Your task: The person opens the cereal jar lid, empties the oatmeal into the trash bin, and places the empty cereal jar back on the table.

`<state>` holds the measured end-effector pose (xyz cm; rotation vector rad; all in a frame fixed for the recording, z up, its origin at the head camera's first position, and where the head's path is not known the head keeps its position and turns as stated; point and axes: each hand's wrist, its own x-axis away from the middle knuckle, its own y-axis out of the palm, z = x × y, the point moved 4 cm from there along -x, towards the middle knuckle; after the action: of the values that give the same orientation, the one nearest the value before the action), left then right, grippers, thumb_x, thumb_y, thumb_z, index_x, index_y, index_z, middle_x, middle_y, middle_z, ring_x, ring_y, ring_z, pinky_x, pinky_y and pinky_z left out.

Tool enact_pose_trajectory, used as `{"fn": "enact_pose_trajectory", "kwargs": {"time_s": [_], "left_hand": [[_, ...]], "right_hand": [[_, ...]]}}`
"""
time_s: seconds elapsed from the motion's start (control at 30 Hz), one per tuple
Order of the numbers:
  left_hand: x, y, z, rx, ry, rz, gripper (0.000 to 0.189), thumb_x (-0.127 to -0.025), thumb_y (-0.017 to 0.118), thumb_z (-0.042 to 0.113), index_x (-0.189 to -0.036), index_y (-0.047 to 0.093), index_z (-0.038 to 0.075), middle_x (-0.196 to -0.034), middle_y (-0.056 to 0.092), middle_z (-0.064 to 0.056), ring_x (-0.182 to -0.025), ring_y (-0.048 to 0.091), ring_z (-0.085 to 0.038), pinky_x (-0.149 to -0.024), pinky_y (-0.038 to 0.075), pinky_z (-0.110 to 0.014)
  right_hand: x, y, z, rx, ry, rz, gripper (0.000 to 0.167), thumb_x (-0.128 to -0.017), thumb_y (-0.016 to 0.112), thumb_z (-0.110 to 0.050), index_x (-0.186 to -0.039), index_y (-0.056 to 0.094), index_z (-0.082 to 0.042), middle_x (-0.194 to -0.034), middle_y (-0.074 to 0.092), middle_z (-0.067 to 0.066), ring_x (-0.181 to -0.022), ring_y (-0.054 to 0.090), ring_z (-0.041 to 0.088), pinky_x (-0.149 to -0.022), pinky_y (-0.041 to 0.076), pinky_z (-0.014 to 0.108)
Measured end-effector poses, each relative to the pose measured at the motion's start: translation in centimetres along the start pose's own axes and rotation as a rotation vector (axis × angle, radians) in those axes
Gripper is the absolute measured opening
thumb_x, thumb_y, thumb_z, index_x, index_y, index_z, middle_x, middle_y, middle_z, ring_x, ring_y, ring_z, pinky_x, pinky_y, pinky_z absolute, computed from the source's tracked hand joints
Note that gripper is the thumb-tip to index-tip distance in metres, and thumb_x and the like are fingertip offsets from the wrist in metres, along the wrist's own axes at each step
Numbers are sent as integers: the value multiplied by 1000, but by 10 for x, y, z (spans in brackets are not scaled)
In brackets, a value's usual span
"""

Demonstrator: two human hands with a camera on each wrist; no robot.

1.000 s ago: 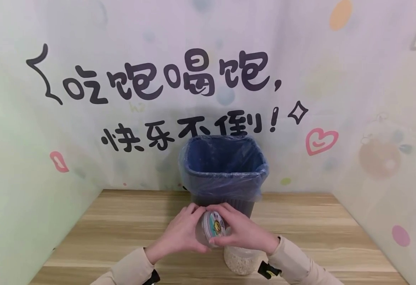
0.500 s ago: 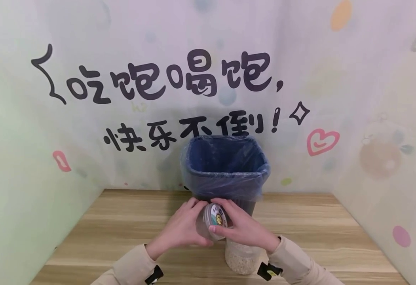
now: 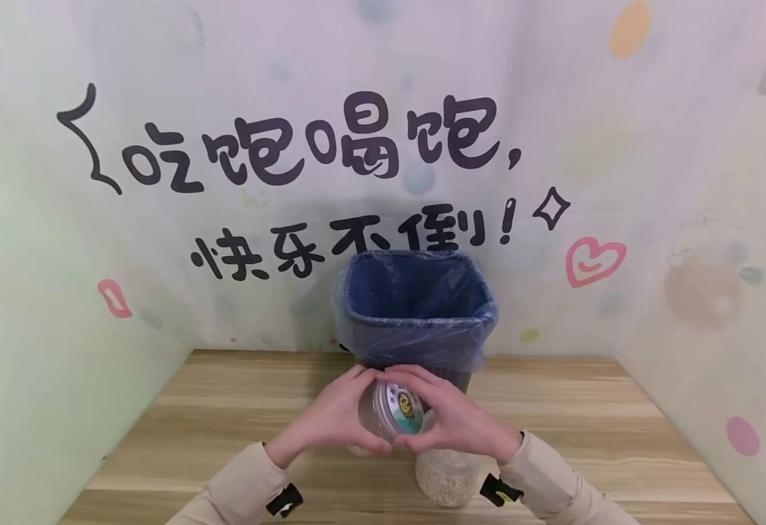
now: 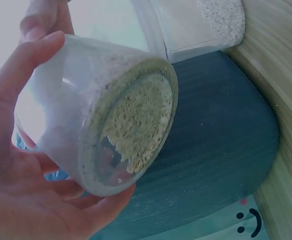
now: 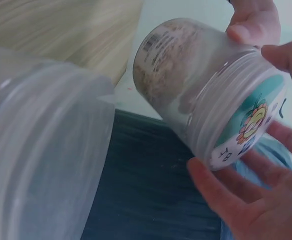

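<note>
Between both hands a clear plastic jar [image 4: 65,95] is held tilted, its screw lid [image 3: 405,410] facing right and bearing a white and teal label with a sunflower-like cartoon. Pale flakes [image 4: 140,120] lie inside against its base. My left hand [image 3: 333,415] grips the jar's body from the left, thumb below. Around the lid's rim curl the spread fingers of my right hand [image 3: 464,415], thumb at the lower edge. A second clear jar [image 3: 448,480], with flakes in its bottom, stands on the table below my right hand.
Behind the hands a dark blue bin [image 3: 415,350] lined with a clear plastic bag [image 3: 350,335] stands against the printed back wall [image 3: 278,58]. The wood-grain table [image 3: 225,408] has walls on both sides.
The lid's label has turned counterclockwise, its teal part now at the bottom. My right hand has regripped, its thumb moving from the lid's face to its lower edge.
</note>
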<state>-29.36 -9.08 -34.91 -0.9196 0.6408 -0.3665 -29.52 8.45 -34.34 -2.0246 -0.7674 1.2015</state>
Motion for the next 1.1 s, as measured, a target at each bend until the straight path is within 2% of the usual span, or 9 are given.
{"fn": "enact_pose_trajectory", "kwargs": {"time_s": [0.27, 0.5, 0.73, 0.9, 1.1], "left_hand": [[-2, 0, -4, 60, 24, -88, 79, -62, 87, 42, -126, 55, 7, -114, 57, -2, -103, 56, -19, -89, 47, -36], [-3, 0, -7, 153, 37, -161, 78, -64, 87, 40, -127, 55, 8, -114, 57, 1, -102, 55, -12, -90, 45, -32], [-8, 2, -10, 215, 19, -247, 77, -66, 87, 36, -129, 55, 7, -116, 57, 1, -102, 55, -11, -89, 45, -28], [-9, 4, -11, 267, 44, -305, 75, -66, 88, 32, -129, 55, 7, -117, 59, 2, -104, 55, -9, -90, 44, -26], [-12, 8, -14, 348, 87, -375, 69, -69, 86, 27, -128, 55, 8, -117, 59, 8, -106, 54, -6, -93, 42, -25]], "right_hand": [[1, -1, -2, 22, -120, -56, 82, -69, 79, -12, -143, 44, -12, -145, 42, 7, -131, 42, 22, -101, 41, 34], [1, 0, -3, -13, -119, -113, 80, -68, 79, -11, -141, 46, -15, -146, 41, 6, -134, 39, 21, -103, 39, 34], [3, -2, -1, -39, -136, -160, 83, -65, 78, -7, -141, 45, -18, -146, 40, 5, -134, 38, 21, -100, 42, 35], [5, -2, -2, -49, -156, -220, 84, -65, 77, -5, -141, 44, -19, -148, 37, 4, -134, 37, 21, -99, 42, 34], [6, -3, -3, -61, -139, -271, 83, -68, 77, -6, -142, 43, -21, -149, 35, 2, -134, 35, 19, -99, 42, 32]]}}
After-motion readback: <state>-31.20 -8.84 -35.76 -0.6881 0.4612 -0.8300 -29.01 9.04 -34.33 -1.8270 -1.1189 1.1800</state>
